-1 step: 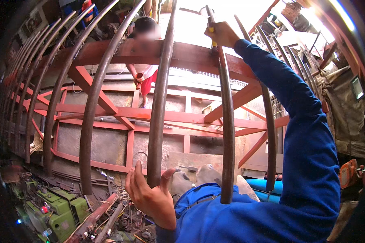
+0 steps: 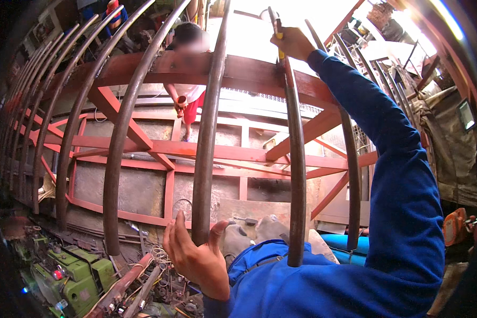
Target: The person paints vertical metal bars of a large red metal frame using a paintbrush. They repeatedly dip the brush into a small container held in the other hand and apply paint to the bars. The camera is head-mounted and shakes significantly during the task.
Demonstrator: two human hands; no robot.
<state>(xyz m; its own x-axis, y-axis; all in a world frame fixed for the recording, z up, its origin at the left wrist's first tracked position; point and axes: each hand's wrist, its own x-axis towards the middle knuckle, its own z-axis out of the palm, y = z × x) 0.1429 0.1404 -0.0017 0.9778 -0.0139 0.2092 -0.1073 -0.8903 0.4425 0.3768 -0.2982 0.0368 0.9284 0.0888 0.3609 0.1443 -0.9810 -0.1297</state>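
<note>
The right hand (image 2: 294, 43) grips a yellow tool (image 2: 281, 54) along a pipe (image 2: 296, 169) by the red beam (image 2: 249, 72) — best kept flush — while the left hand (image 2: 196, 255) spreads wide at the neighbouring pipe's (image 2: 203, 180) lower end.

The fisheye head view looks down and forward from the person's own head: the blue right sleeve (image 2: 403, 180) and dark bars (image 2: 205, 159) are near, the red frame (image 2: 244, 152) and floor (image 2: 143, 188) farther off.
</note>
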